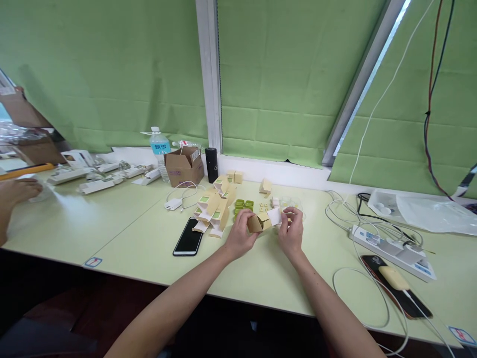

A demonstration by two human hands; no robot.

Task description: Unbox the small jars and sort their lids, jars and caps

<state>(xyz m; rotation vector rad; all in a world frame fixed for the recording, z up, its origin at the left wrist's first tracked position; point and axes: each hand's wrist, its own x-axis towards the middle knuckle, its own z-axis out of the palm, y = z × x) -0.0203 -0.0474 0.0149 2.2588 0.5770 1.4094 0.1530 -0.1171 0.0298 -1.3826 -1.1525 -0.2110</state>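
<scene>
I have the left hand (240, 236) gripping a small box (255, 224) above the table (257, 271), right of the clustered cartons (211, 203); the right hand (291, 232) meets its white flap (275, 217) (pinching or merely touching, I cannot tell). 1 phone (187, 239) lies by the cartons.

My bare left forearm (182, 300) slants forward and inward while my right forearm (330, 303) angles in from the other side, my left hand (238, 237) curled in a grip, thumb on the near side, and my right hand (291, 233) just beside it, fingers (295, 213) bent.
</scene>
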